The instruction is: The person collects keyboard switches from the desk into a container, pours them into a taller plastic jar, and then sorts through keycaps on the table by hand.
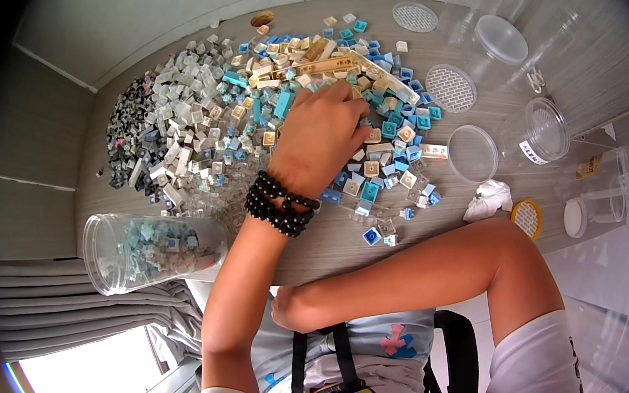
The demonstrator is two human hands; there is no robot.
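Observation:
My left hand (322, 127), with black beads round its wrist, is over the middle of a heap of keycaps. Its fingers curl down among teal, blue and cream keycaps (370, 192); their tips are hidden, and anything between them cannot be made out. Below the table edge, my right hand (292, 309) lies in front of my body, fingers folded in, with nothing visible in it. Clear and white keycaps (186, 94) spread left of my left hand, with black and grey ones (136, 112) farther left. A long cream keycap (315, 67) lies just beyond the fingers.
A clear jar of keycaps (156, 248) lies on its side at the front left. On the right are clear jars (544, 131), round lids (472, 153), white perforated discs (451, 88), crumpled tissue (489, 200) and a yellow-rimmed disc (527, 220). Walls border the table (299, 264).

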